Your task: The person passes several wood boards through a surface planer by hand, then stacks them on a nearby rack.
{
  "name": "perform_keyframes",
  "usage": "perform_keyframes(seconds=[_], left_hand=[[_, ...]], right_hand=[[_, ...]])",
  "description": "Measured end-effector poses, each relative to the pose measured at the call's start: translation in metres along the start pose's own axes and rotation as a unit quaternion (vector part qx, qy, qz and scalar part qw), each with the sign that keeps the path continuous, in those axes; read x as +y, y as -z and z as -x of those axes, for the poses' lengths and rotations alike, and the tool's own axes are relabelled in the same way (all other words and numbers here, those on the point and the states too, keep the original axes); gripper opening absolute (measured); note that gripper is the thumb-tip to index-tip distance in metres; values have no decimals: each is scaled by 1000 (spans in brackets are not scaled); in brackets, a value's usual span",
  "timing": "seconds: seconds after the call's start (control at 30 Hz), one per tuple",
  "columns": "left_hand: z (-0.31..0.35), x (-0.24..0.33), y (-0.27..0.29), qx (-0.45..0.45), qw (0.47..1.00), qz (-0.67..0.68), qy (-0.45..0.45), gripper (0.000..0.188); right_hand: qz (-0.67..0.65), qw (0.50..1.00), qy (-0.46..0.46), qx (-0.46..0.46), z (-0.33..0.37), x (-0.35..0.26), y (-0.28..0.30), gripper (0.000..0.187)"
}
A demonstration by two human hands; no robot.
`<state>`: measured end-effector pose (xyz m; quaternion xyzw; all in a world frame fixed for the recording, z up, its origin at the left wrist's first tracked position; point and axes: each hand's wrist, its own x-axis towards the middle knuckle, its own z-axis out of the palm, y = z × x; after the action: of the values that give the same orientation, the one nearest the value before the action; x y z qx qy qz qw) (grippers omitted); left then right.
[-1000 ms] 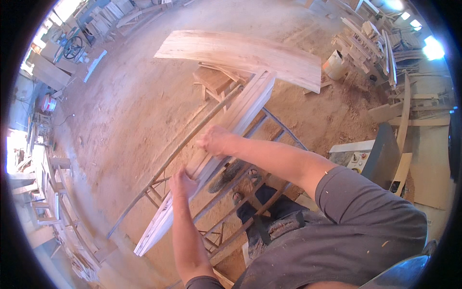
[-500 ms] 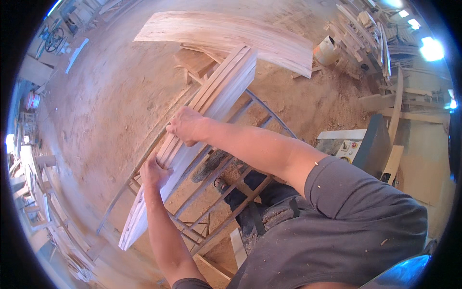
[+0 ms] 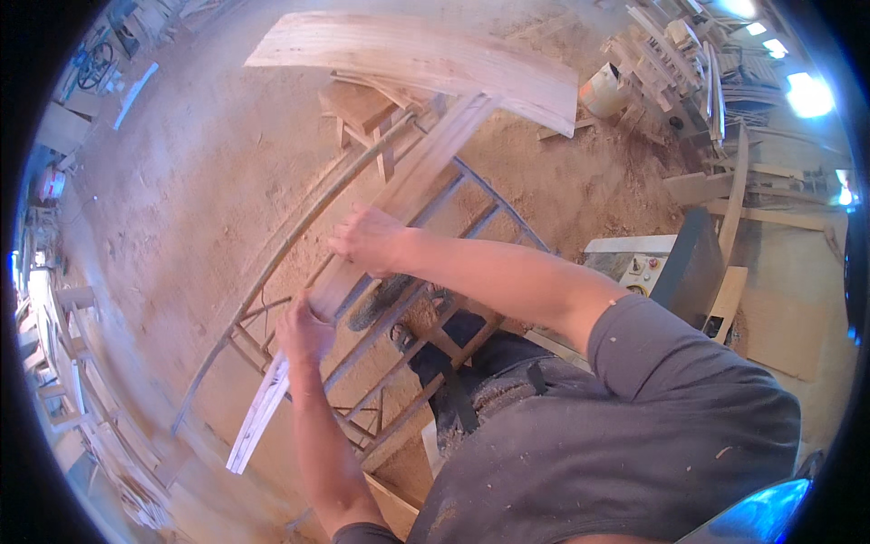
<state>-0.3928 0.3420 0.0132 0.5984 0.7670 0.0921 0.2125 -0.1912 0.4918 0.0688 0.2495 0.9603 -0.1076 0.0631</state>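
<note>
A long bundle of wooden boards (image 3: 432, 156) runs slantwise over a metal rack, from the far middle to the near left. My right hand (image 3: 370, 240) grips it near the middle, fingers bent over its far edge. Closer to the near end, my left hand (image 3: 304, 334) is wrapped round the same boards. At that near end, lines between the layered pieces show. A wide pale wooden panel (image 3: 408, 59) lies beyond, close to the boards' far end; whether they touch I cannot tell.
The metal rack (image 3: 362, 385) has several crossbars and a curved outer rail. Beneath the panel stands a small wooden stool (image 3: 358, 107). A control box with knobs (image 3: 642, 270) is on my right, a bucket (image 3: 603, 91) and stacked timber (image 3: 652, 59) beyond. Sawdust covers the floor.
The boards have turned in my hands: their broad pale side has gone from sight and a narrower brownish face shows. Both hands have shifted slightly with them.
</note>
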Motion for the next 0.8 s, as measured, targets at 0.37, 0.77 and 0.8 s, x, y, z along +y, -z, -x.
perform_keyframes(seconds=[0.37, 0.77, 0.8], left_hand=[[168, 82, -128, -65, 997, 41, -11, 77], [246, -28, -229, 7, 323, 667, 671, 86], [247, -26, -234, 29, 300, 696, 652, 90]], right_hand=[[8, 998, 48, -47, 193, -15, -118, 66], [53, 990, -131, 22, 179, 116, -206, 75], [44, 991, -122, 24, 157, 124, -203, 75]])
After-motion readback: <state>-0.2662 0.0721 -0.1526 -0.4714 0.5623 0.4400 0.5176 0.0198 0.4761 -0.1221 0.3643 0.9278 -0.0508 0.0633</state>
